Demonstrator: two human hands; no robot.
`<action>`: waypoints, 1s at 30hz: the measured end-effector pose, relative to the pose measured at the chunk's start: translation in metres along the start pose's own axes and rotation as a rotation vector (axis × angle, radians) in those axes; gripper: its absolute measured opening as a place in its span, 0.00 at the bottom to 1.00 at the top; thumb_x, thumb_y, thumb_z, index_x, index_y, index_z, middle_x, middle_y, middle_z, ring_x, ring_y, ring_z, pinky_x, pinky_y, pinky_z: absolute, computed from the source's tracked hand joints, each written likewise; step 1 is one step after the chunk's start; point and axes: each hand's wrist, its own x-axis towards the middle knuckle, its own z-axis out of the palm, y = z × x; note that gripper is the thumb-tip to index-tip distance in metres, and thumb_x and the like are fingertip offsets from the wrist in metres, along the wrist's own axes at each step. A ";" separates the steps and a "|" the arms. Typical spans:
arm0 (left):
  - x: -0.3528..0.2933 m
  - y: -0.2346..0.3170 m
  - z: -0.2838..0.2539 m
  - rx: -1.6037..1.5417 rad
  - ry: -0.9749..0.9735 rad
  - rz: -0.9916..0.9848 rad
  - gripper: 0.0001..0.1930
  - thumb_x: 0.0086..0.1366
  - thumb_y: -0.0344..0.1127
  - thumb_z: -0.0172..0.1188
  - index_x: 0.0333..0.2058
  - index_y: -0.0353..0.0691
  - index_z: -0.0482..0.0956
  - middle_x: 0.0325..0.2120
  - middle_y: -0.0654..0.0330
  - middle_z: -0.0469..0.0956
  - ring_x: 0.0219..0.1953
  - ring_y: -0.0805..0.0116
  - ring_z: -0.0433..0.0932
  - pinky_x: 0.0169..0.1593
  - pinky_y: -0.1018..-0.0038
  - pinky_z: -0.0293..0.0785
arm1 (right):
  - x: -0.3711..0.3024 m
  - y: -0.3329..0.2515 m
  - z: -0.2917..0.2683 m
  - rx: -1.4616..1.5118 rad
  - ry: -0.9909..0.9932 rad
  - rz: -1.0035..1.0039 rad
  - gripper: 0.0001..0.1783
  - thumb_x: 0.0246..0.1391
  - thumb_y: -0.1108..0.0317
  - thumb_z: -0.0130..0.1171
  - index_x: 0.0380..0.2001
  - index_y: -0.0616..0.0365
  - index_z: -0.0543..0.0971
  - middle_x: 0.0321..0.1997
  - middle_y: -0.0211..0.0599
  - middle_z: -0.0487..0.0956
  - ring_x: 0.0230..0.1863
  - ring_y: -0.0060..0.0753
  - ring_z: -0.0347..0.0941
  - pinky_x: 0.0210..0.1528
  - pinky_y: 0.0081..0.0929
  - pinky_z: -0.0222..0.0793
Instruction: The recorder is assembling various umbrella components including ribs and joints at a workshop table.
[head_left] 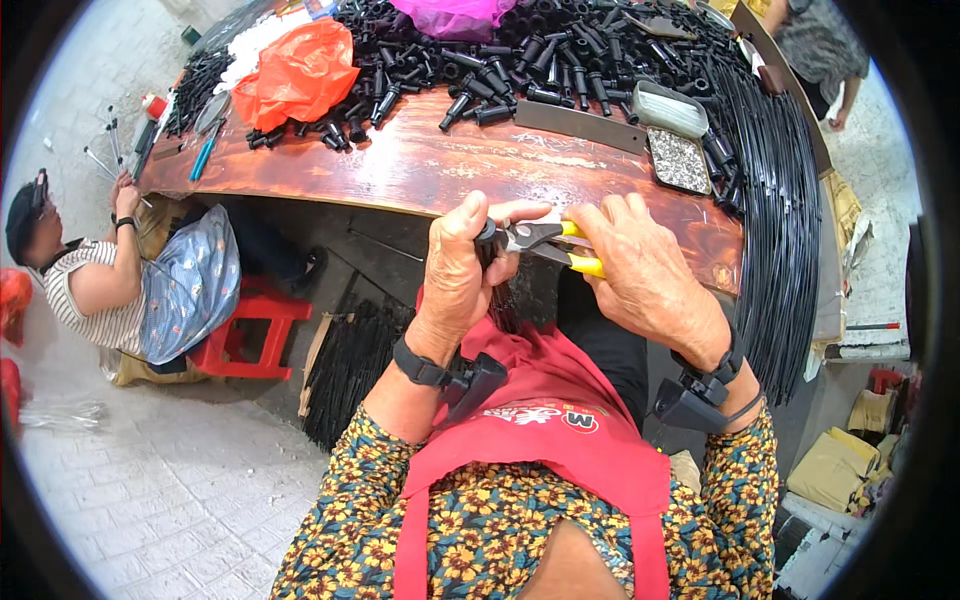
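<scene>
Just past the table's near edge, my right hand (645,265) is closed round the yellow-grip handles of a pair of pliers (538,236). The jaws reach left to the top of a black tube-shaped piece (487,243) that stands upright in my left hand (452,262). My left fingers and thumb wrap it, so most of its length is hidden. Thin dark rods seem to run down below that hand; whether they join the piece I cannot tell. On the table (400,165) beyond lies a large heap of similar black tube-shaped parts (490,85).
An orange-red plastic bag (297,75) covers part of the heap. At right are a clear plastic box (670,108), a tray of small metal bits (680,160) and long black rods (775,230). More rods (350,370) stand below. A seated person (110,265) works at left.
</scene>
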 end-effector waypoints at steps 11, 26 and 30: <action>0.001 -0.001 0.007 0.147 0.106 -0.026 0.46 0.63 0.73 0.36 0.46 0.26 0.76 0.13 0.71 0.68 0.13 0.84 0.55 0.19 0.82 0.48 | 0.004 -0.010 -0.001 -0.103 0.054 0.077 0.24 0.37 0.81 0.57 0.43 0.60 0.69 0.38 0.49 0.66 0.43 0.52 0.64 0.40 0.42 0.70; -0.004 -0.003 0.009 0.199 0.114 0.015 0.42 0.66 0.69 0.35 0.41 0.28 0.79 0.18 0.64 0.76 0.13 0.82 0.54 0.19 0.82 0.50 | 0.000 -0.026 -0.006 -0.361 0.042 0.085 0.12 0.42 0.72 0.57 0.33 0.61 0.72 0.31 0.46 0.71 0.37 0.46 0.69 0.33 0.34 0.71; -0.005 0.004 0.013 0.232 0.221 0.034 0.42 0.66 0.69 0.35 0.39 0.28 0.80 0.15 0.65 0.74 0.13 0.82 0.54 0.19 0.82 0.50 | 0.003 -0.023 0.001 -0.249 0.080 0.056 0.12 0.41 0.73 0.58 0.33 0.60 0.72 0.30 0.46 0.72 0.36 0.48 0.69 0.33 0.38 0.71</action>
